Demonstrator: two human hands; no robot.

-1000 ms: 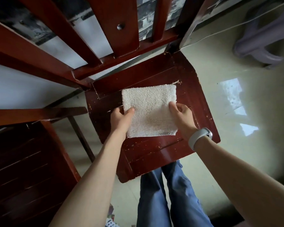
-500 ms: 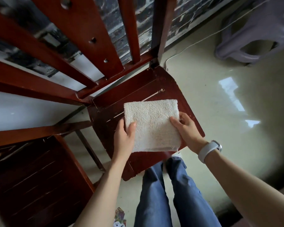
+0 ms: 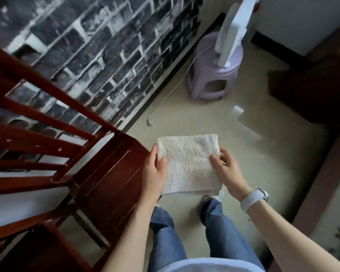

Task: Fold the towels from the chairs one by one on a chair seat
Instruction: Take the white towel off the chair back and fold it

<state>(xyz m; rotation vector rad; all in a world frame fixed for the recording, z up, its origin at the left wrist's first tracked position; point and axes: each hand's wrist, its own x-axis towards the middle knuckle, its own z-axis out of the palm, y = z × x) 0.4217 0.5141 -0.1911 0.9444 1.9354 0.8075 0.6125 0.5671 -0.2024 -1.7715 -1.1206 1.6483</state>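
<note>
Head view: folded cream terry-cloth towel [image 3: 188, 165], soft, light, floppy, pinched at opposite side edges by left hand [image 3: 155, 171] and right hand [image 3: 227, 169], thumbs on top.

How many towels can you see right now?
1. A folded white terry towel is held in the air over the floor, right of the red wooden chair seat, between the left hand and the right hand. Others may lie out of view.

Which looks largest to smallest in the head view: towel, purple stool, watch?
1. Towel, though it is nearer the camera than the stool.
2. Purple stool, not far behind it.
3. Watch, clearly smallest.
</note>
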